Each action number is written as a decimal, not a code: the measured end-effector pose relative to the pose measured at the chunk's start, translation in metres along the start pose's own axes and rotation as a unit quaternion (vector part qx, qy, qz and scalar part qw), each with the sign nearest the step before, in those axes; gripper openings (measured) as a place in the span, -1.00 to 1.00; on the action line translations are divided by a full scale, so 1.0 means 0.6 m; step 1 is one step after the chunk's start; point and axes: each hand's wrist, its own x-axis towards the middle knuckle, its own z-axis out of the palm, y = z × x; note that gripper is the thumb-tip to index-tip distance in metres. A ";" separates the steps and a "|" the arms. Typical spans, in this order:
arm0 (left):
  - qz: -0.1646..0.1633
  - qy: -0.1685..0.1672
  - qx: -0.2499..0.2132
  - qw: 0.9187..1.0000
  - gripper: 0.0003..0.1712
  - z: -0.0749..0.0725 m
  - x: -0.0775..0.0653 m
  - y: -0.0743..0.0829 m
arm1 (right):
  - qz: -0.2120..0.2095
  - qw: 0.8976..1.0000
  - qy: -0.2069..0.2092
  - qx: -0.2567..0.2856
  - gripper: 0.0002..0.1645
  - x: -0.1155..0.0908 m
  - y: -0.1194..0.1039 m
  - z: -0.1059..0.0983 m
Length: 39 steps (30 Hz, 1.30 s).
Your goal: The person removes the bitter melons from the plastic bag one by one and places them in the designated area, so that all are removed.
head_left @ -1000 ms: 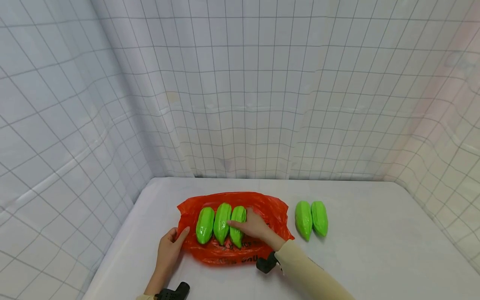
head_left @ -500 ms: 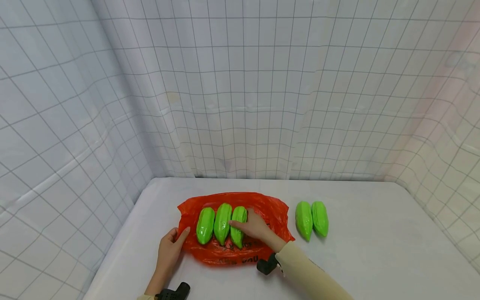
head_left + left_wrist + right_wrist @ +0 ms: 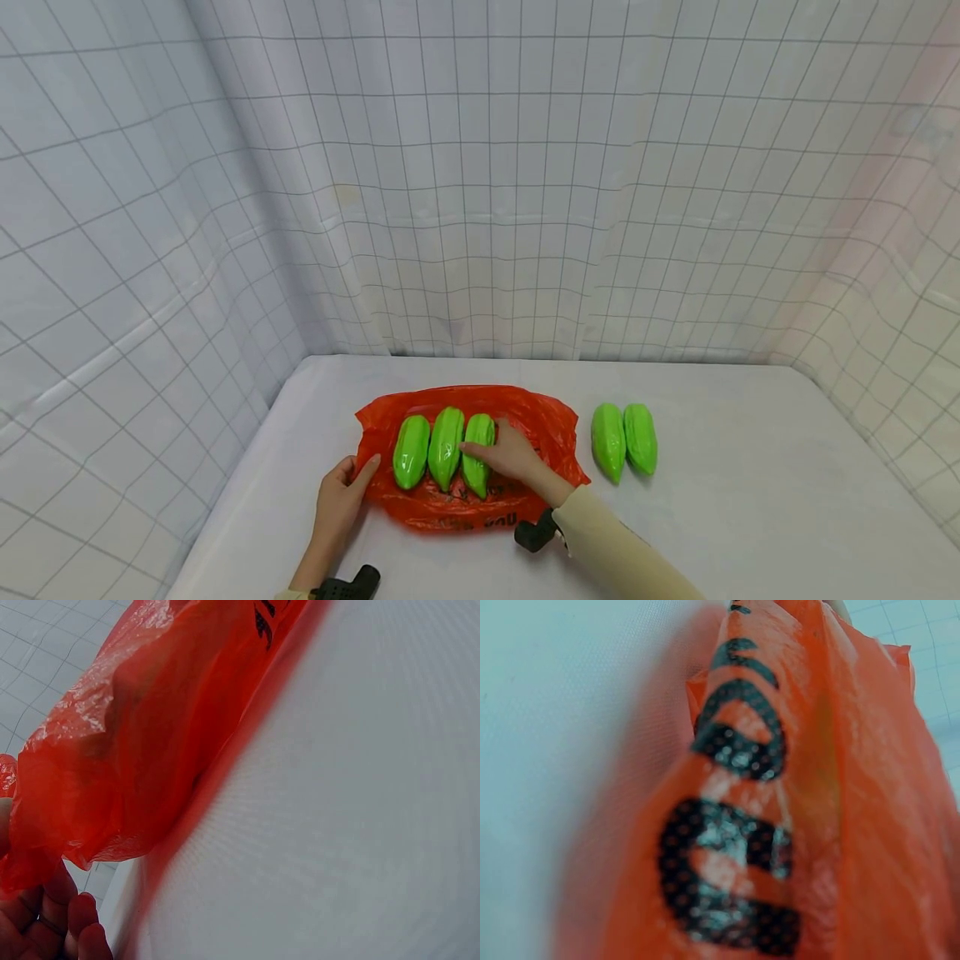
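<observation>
A red plastic bag [image 3: 543, 408] with black print lies spread on the table in the head view. Three glossy green star fruit lie side by side on it: a left one [image 3: 410, 454], a middle one [image 3: 446, 450] and a right one [image 3: 477, 471]. My right hand [image 3: 517, 457] holds the right star fruit, thumb across its top and the other fingers hidden behind it. At the bag's left edge, my left hand [image 3: 341, 492] pinches the plastic between thumb and forefinger. The left wrist view has the hand's curled fingers [image 3: 56, 922] below the bag. Red plastic [image 3: 817, 787] fills much of the right wrist view.
Two more star fruit [image 3: 608, 442] lie close together on the white table [image 3: 750, 500], right of the bag. White grid-patterned curtains [image 3: 480, 167] enclose the table at the back and sides. Each wrist wears a black camera [image 3: 534, 531].
</observation>
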 end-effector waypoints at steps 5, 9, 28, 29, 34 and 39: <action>0.005 0.004 -0.004 1.000 -0.57 0.001 0.000 -0.002 | 0.002 1.000 0.008 0.004 0.02 -0.001 0.000 0.000; 0.007 0.006 -0.009 1.000 -0.57 0.001 0.000 -0.002 | 0.003 1.000 0.008 0.010 0.04 -0.003 -0.001 -0.002; 0.003 -0.002 -0.006 1.000 -0.56 -0.001 -0.001 0.004 | 0.014 1.000 0.006 0.018 0.04 0.002 0.005 -0.005; 0.003 -0.002 -0.006 1.000 -0.56 -0.001 -0.001 0.004 | 0.013 1.000 0.007 0.017 0.04 0.002 0.005 -0.005; 0.003 -0.002 -0.007 1.000 -0.56 -0.001 -0.001 0.003 | 0.008 1.000 0.011 0.019 0.00 0.002 0.004 -0.005; 0.002 -0.003 -0.007 1.000 -0.55 -0.001 -0.001 0.003 | 0.005 0.999 0.018 0.026 0.00 0.002 0.000 -0.005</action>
